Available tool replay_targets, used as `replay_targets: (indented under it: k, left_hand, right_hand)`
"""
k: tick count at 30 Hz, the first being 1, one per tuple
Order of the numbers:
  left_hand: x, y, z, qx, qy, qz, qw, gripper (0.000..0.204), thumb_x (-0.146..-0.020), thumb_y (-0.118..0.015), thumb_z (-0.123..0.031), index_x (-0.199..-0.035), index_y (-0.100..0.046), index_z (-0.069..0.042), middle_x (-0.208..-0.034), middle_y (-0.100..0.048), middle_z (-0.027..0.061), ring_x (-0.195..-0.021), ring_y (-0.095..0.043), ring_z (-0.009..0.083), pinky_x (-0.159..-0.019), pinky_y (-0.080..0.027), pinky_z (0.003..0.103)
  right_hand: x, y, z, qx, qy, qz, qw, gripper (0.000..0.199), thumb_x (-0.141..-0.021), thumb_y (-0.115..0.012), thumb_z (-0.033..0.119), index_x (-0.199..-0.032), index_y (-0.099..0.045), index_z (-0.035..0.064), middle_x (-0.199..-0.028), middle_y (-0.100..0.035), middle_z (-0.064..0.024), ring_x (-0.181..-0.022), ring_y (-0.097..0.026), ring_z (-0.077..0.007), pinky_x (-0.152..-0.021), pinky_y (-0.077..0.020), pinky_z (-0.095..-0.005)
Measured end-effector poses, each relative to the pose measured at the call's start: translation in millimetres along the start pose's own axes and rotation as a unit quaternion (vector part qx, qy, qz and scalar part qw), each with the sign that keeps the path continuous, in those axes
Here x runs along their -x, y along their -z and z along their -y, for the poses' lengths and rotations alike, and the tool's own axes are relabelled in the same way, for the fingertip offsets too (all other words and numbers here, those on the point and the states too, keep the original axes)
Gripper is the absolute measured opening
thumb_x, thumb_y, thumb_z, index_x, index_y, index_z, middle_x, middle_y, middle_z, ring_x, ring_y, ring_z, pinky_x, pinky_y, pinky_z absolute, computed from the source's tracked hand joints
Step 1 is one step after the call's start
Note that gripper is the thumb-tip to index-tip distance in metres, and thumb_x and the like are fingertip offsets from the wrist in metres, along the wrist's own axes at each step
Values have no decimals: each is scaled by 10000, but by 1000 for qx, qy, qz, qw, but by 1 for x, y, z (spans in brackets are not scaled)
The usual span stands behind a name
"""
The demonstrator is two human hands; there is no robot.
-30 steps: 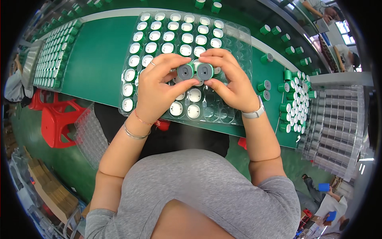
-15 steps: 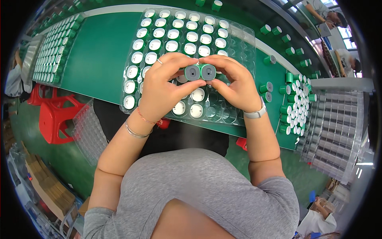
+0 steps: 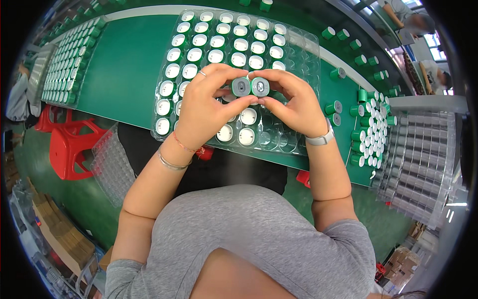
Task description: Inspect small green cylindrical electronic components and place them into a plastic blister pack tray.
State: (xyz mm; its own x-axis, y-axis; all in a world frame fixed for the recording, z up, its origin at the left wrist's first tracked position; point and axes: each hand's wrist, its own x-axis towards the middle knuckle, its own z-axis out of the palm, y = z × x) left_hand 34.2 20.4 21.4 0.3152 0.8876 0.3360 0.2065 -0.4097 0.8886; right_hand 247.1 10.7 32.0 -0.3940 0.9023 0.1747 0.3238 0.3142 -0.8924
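Observation:
Above a clear plastic tray I hold two short green cylinders side by side, their grey end faces toward me. My left hand pinches the left green cylinder between thumb and fingers. The right green cylinder is gripped the same way by my right hand. The cylinders appear to touch, or nearly so. Below them, the tray's pockets hold several green cylinders with white tops; its right-hand pockets hold none. My hands hide part of the tray's middle.
To the right stand loose green cylinders, several grey-ended ones and stacked clear trays. Another filled tray lies far left on the green table. Cylinders stand on a strip behind. Red stools are at left.
The two held cylinders have tilted slightly, and their grey faces catch the light differently. Cylinders on the strip behind have shifted a little up and left. A person at lower right has mostly left view.

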Motion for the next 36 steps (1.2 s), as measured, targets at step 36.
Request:
replay_targets:
  k: [36]
  left_hand:
    - [3, 4, 7, 38, 52, 11, 998, 438, -763, -798, -23, -1171, -642, 14, -1128, -683, 111, -984, -676, 170, -862, -545, 295]
  right_hand:
    - [47, -12, 19, 436, -53, -2, 898, 635, -789, -762, 296, -1340, -537, 74, -1510, -377, -112, -1318, -407, -352, -1046, -352, -512]
